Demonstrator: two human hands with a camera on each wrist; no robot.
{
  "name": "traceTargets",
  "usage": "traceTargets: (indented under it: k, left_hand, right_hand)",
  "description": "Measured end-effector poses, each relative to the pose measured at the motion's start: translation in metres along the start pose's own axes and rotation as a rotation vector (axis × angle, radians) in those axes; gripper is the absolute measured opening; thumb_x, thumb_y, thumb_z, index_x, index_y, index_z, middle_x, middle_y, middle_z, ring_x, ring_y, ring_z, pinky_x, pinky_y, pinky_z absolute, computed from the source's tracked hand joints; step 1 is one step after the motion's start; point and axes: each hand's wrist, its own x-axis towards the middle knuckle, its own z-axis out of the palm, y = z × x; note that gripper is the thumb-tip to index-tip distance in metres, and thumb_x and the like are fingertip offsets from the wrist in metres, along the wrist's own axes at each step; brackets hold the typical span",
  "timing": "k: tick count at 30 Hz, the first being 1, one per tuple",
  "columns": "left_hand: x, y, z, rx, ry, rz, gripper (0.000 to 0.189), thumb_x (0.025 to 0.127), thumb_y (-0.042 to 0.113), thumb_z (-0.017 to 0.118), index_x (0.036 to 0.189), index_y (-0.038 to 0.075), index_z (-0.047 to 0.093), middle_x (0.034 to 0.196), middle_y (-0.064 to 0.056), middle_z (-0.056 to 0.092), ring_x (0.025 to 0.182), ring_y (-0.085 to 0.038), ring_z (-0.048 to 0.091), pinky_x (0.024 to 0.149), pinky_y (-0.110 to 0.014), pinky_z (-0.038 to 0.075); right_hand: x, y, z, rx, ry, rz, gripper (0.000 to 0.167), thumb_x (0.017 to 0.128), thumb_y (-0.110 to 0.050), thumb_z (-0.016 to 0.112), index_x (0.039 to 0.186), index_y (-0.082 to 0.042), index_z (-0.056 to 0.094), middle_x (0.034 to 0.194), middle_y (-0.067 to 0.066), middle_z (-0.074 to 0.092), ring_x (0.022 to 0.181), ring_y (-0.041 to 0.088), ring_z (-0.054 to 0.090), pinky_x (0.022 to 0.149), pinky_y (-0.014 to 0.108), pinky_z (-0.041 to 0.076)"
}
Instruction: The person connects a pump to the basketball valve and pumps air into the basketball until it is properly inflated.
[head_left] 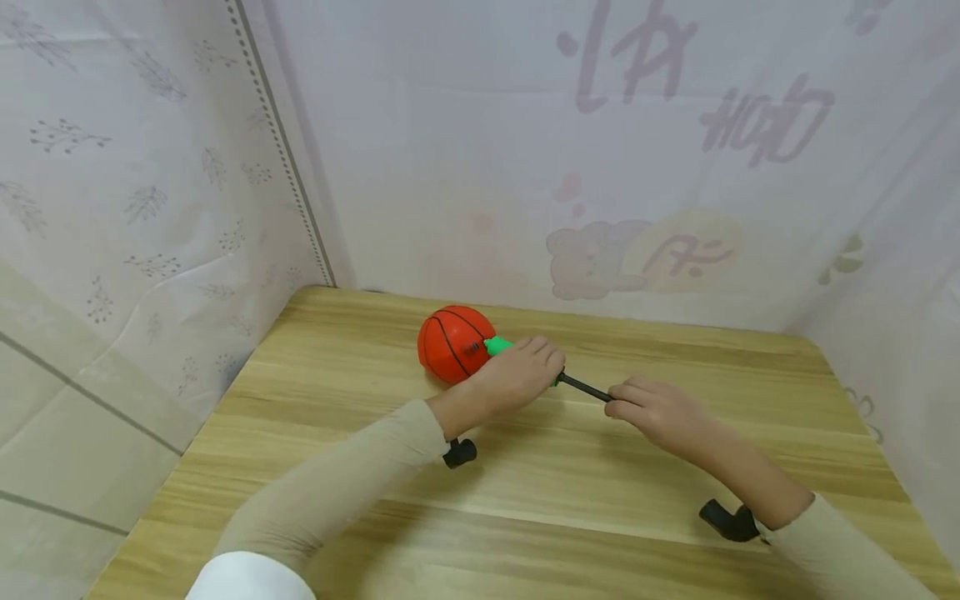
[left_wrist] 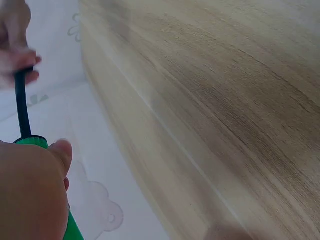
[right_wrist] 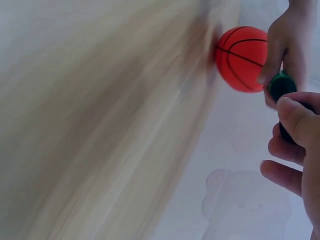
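An orange-red basketball with black lines sits toward the back of the wooden table. My left hand grips the green barrel of a hand pump, whose green tip meets the ball's right side in the head view. From the barrel's other end a black rod runs out to the right. My right hand pinches the rod's far end between thumb and fingers; the handle there is mostly hidden. In the right wrist view, the basketball shows behind the left hand and the green barrel.
The wooden table ends at a pale printed cloth along the back, with more patterned cloth at the left. Black wrist mounts hang under both forearms, close over the tabletop.
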Motion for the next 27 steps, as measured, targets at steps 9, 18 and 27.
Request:
traceTargets:
  k: [9,18,27]
  left_hand:
    - [0.000,-0.003,-0.002,-0.030,-0.027,-0.009,0.011,0.108,0.015,0.050,0.116,0.008,0.052,0.112,-0.002,0.056,0.106,-0.018,0.049,0.100,-0.028,0.042]
    - [0.006,0.003,-0.001,0.024,-0.004,-0.019,0.009,0.108,0.016,0.049,0.111,0.009,0.054,0.102,-0.001,0.056,0.099,-0.016,0.050,0.092,-0.026,0.043]
    - [0.009,0.006,-0.001,0.009,-0.007,0.007,0.012,0.110,0.018,0.046,0.112,0.010,0.054,0.106,0.000,0.056,0.101,-0.015,0.049,0.093,-0.025,0.041]
  right_hand:
    - [-0.024,-0.004,-0.022,-0.004,-0.040,0.021,0.044,0.113,-0.014,0.025,0.098,-0.009,0.066,0.100,0.002,0.066,0.085,0.015,0.061,0.070,0.024,0.053]
    - [0.003,0.006,-0.001,0.037,-0.052,0.023,0.044,0.113,-0.019,0.025,0.098,-0.010,0.066,0.100,0.002,0.066,0.086,0.015,0.062,0.068,0.024,0.053]
    - [0.030,0.010,0.014,0.042,-0.104,0.010,0.009,0.090,-0.003,0.070,0.096,-0.008,0.067,0.098,0.001,0.066,0.089,0.014,0.063,0.075,0.022,0.053]
